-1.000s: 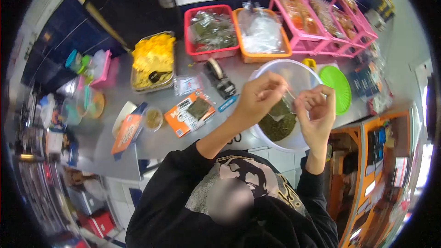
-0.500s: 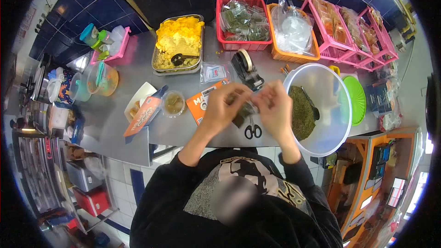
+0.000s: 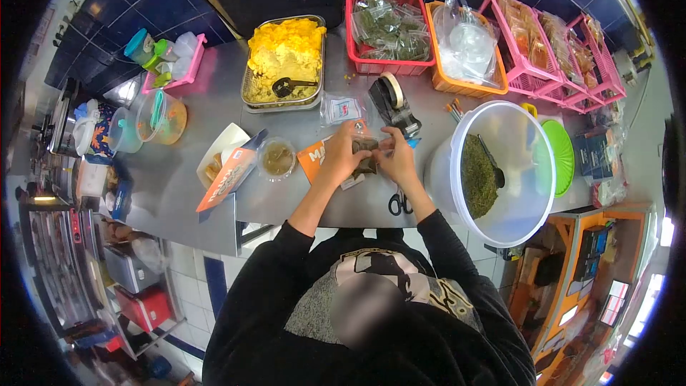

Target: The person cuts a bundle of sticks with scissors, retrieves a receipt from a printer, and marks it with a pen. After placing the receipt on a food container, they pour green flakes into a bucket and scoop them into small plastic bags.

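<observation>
Between the two hands, just above the steel counter, a small clear packet of dark green dried flakes is held at both ends: the left hand has its fingers curled closed on the packet's near-left edge, and the right hand pinches the opposite edge, thumb against forefinger. Judged from this grip, the step in hand is closing or flattening the filled packet; the next move would call for keeping the mouth pinched level, so that no flakes spill, while one hand frees itself for the tape dispenser, which stands just beyond the right hand's fingertips. The packet looks thin, glossy and limp, mostly filled with dark olive material (whether its mouth is already folded over cannot be told at this size). Under the left hand lies an orange printed carton, partly covered by the wrist. Just nearer the body than the right hand, black-handled scissors rest on the counter. Further out on the right hand's side stands a large white tub holding a heap of the same green flakes and a dark scoop. Beyond both hands sits a red basket of finished green packets.
</observation>
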{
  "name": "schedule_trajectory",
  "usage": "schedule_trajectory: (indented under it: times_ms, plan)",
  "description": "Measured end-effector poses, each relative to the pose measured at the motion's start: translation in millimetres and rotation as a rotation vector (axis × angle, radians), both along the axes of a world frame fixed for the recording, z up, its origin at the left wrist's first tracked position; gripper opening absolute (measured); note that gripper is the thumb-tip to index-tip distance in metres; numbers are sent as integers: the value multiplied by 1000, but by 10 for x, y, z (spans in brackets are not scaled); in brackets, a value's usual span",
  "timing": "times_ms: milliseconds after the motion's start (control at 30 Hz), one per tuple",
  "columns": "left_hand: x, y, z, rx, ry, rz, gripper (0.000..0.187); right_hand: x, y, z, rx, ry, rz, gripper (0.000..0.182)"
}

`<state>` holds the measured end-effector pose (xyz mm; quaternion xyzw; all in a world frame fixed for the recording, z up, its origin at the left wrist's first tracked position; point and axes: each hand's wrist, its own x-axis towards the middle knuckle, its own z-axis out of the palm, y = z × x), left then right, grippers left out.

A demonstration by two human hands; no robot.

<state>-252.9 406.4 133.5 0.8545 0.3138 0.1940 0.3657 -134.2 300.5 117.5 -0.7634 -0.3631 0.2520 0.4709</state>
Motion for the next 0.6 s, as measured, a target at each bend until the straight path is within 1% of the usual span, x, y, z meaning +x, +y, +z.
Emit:
schedule_trajectory:
  times_ms: [33, 67, 100, 133, 167, 200, 233, 267, 300, 333, 367, 400, 467, 500, 533, 567, 600]
  plan:
    - [-4, 19, 66, -131, 5, -10, 63, -2, -7, 17, 2, 1, 5, 50]
    - [-11, 40, 135, -262, 8, -17, 66, -4, -28, 40, 69, 86, 31, 50]
    - [-40, 35, 205, -259, 5, -5, 66, -17, -38, 62, 136, 170, 59, 50]
    - [-86, -9, 337, -404, -99, -25, 64, -61, -54, 146, 137, 169, 74, 50]
    - [-139, -46, 400, -548, -206, -43, 61, -123, -83, 259, 305, 351, 53, 49]
    - [-200, -79, 388, -546, -209, -23, 61, -189, -105, 314, 466, 539, 31, 48]
    - [-275, -127, 369, -576, -361, -12, 60, -230, -119, 277, 531, 634, 139, 49]
    - [-365, -188, 371, -601, -512, -2, 59, -313, -126, 342, 523, 647, 157, 49]
    - [-480, -271, 388, -703, -581, 12, 54, -392, -140, 420, 367, 489, 227, 48]
    - [-578, -337, 333, -696, -588, 30, 54, -455, -129, 518, 215, 323, 296, 47]
    - [-674, -388, 264, -783, -603, 150, 53, -520, -96, 576, 115, 320, 298, 49]
    - [-773, -427, 190, -870, -618, 270, 52, -569, -41, 556, 114, 321, 314, 49]
    - [-892, -458, 207, -867, -612, 294, 51, -638, 53, 516, 52, 279, 521, 49]
    - [-911, -446, 171, -730, -619, 372, 52, -579, 125, 513, 95, 262, 579, 40]
    - [-928, -445, 139, -596, -623, 449, 53, -464, 236, 482, 109, 247, 526, 36]
    - [-905, -407, 116, -596, -627, 460, 53, -303, 375, 431, 120, 231, 473, 32]
    - [-840, -322, 107, -518, -601, 417, 59, -97, 548, 405, -25, 42, 321, 32]
